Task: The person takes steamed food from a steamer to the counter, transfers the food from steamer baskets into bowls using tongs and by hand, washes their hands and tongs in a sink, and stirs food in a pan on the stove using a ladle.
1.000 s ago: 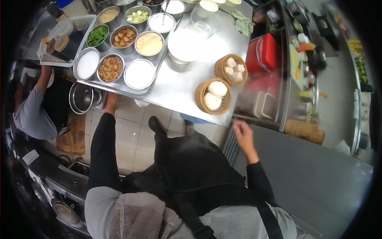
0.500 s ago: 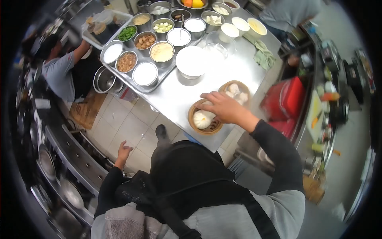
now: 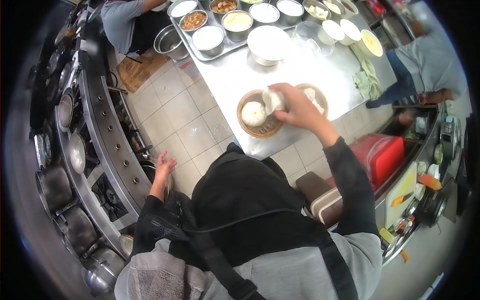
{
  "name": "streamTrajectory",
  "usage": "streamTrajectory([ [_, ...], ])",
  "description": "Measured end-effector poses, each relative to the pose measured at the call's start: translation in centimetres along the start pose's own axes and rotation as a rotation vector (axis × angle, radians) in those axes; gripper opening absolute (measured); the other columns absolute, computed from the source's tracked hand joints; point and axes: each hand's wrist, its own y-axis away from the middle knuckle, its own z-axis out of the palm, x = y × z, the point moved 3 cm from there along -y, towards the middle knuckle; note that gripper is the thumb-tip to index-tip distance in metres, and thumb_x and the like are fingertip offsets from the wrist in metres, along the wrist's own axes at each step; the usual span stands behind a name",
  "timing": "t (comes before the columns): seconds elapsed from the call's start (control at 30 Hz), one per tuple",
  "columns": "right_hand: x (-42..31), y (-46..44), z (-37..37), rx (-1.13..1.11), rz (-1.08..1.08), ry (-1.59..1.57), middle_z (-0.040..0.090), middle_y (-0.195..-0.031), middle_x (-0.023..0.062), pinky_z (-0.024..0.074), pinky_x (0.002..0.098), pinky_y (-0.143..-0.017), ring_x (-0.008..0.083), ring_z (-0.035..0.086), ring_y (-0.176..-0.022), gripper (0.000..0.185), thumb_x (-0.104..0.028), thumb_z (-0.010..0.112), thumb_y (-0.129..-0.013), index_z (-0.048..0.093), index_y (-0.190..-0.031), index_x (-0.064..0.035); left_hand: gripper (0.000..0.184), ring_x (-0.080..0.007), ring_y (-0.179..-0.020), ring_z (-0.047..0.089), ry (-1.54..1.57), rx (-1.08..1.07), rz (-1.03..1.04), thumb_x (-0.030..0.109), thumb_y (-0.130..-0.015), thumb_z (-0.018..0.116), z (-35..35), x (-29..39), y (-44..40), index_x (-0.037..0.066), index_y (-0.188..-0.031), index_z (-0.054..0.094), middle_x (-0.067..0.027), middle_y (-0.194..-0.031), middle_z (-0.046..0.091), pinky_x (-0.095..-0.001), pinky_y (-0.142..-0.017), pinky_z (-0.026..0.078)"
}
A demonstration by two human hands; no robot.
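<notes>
My right hand (image 3: 300, 109) pinches a white bun (image 3: 273, 101) between thumb and fingers, tilted above the right side of a round bamboo steamer (image 3: 244, 122). A second white bun (image 3: 253, 114) with a small yellow spot sits in that steamer, on its left side. Just behind my right hand, a second bamboo steamer (image 3: 325, 95) holds pale dumplings (image 3: 311, 95), partly hidden by the hand. My left hand (image 3: 163, 169) hangs over the floor by the stove, fingers apart and holding nothing.
The steel table (image 3: 227, 85) bears a large white bowl (image 3: 268, 44), a tray of filled metal bowls and a green cloth (image 3: 366, 79). A stove (image 3: 107, 195) lines the left. A red container (image 3: 382, 157) stands right. One person is at upper left, another at upper right.
My right hand came from beside the table to the near steamer and has now lifted one bun from it. My left hand left the counter edge at the left. The view has turned.
</notes>
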Motion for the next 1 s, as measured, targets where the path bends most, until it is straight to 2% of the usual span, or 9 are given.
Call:
streamTrajectory([
  [0.13, 0.0, 0.6, -1.9, 0.272, 0.111, -0.555, 0.056, -0.130, 0.0108, 0.0424, 0.0353, -0.103, 0.0184, 0.051, -0.121, 0.067, -0.005, 0.078, -0.081, 0.046, -0.140, -0.0022, 0.069, -0.0234, -0.110, 0.061, 0.138, -0.088, 0.060, 0.021, -0.093, 0.065, -0.1, -0.8, -0.6, 0.016, -0.152, 0.029, -0.0094, -0.125, 0.060, -0.0376, -0.095, 0.045],
  [0.23, 2.5, 1.6, -5.9, 0.361, 0.175, -0.780, 0.050, -0.133, 0.0063, 0.0459, 0.0338, -0.098, 0.0181, 0.046, -0.124, 0.074, -0.002, 0.079, -0.077, 0.043, -0.142, -0.0014, 0.070, -0.0281, -0.111, 0.060, 0.188, -0.049, 0.026, 0.023, -0.094, 0.061, 0.5, -1.9, -0.5, 0.018, -0.154, 0.025, -0.0108, -0.128, 0.060, -0.0409, -0.098, 0.044],
  [0.37, 5.0, 0.9, -16.0, 0.392, 0.108, -0.474, 0.059, -0.124, 0.0088, 0.0493, 0.0344, -0.093, 0.0197, 0.059, -0.110, 0.066, -0.007, 0.082, -0.075, 0.051, -0.134, -0.0008, 0.077, -0.0288, -0.111, 0.059, 0.174, 0.029, -0.088, 0.022, -0.089, 0.068, 1.1, -4.6, 1.3, 0.018, -0.154, 0.026, -0.0121, -0.127, 0.059, -0.0408, -0.095, 0.045],
  [0.5, 6.1, -1.7, -27.3, 0.452, 0.151, 0.306, 0.063, -0.118, 0.0127, 0.0501, 0.0369, -0.090, 0.0283, 0.063, -0.102, 0.063, -0.021, 0.080, -0.069, 0.058, -0.126, -0.0073, 0.077, -0.0283, -0.106, 0.061, 0.181, 0.116, -0.115, 0.019, -0.088, 0.069, 3.3, -8.8, 3.2, 0.020, -0.153, 0.027, -0.0120, -0.124, 0.060, -0.0373, -0.085, 0.048],
  [0.63, 10.4, -5.4, -36.1, 0.401, 0.010, 0.697, 0.060, -0.119, 0.0170, 0.0460, 0.0419, -0.098, 0.0363, 0.055, -0.116, 0.064, -0.020, 0.077, -0.067, 0.059, -0.128, -0.0126, 0.068, -0.0149, -0.077, 0.059, 0.344, 0.216, -0.074, 0.008, -0.089, 0.064, 5.9, -14.2, 6.1, 0.016, -0.148, 0.030, -0.0060, -0.099, 0.061, -0.0284, -0.064, 0.048],
  [0.77, 18.1, -8.5, -35.9, 0.263, 0.023, 0.887, 0.060, -0.122, 0.0180, 0.0443, 0.0414, -0.100, 0.0331, 0.056, -0.116, 0.061, -0.020, 0.078, -0.072, 0.058, -0.129, -0.0095, 0.064, -0.0138, -0.080, 0.058, 0.148, 0.249, -0.120, 0.002, -0.089, 0.061, 11.3, -14.3, 10.4, 0.013, -0.146, 0.033, -0.0080, -0.103, 0.059, -0.0280, -0.065, 0.048],
  [0.83, 20.5, -9.1, -35.4, 0.170, -0.004, 0.978, 0.060, -0.125, 0.0180, 0.0463, 0.0411, -0.098, 0.0328, 0.057, -0.115, 0.060, -0.020, 0.078, -0.073, 0.059, -0.129, -0.0095, 0.060, -0.0178, -0.080, 0.060, -0.100, 0.378, 0.044, 0.012, -0.088, 0.064, 13.3, -13.8, 12.0, 0.013, -0.143, 0.041, -0.0081, -0.101, 0.062, -0.0325, -0.070, 0.048],
  [0.9, 21.3, -8.4, -36.8, 0.379, -0.129, 0.595, 0.062, -0.126, 0.0168, 0.0512, 0.0398, -0.091, 0.0317, 0.062, -0.107, 0.053, -0.020, 0.079, -0.075, 0.063, -0.124, -0.0087, 0.057, -0.0171, -0.083, 0.059, -0.049, 0.428, 0.067, 0.012, -0.089, 0.063, 15.0, -12.3, 13.5, 0.012, -0.143, 0.043, -0.0075, -0.104, 0.062, -0.0319, -0.073, 0.048],
  [1.0, 19.9, -5.9, -38.2, 0.595, 0.135, 0.608, 0.067, -0.074, 0.0177, 0.0514, 0.0433, -0.068, 0.0346, 0.066, -0.072, 0.031, -0.037, 0.070, -0.083, 0.073, -0.092, -0.0072, 0.053, -0.0172, -0.102, 0.058, 0.113, 0.351, 0.126, 0.009, -0.095, 0.060, 14.0, -13.5, 13.0, 0.005, -0.145, 0.042, -0.0106, -0.126, 0.055, -0.0317, -0.083, 0.051],
])
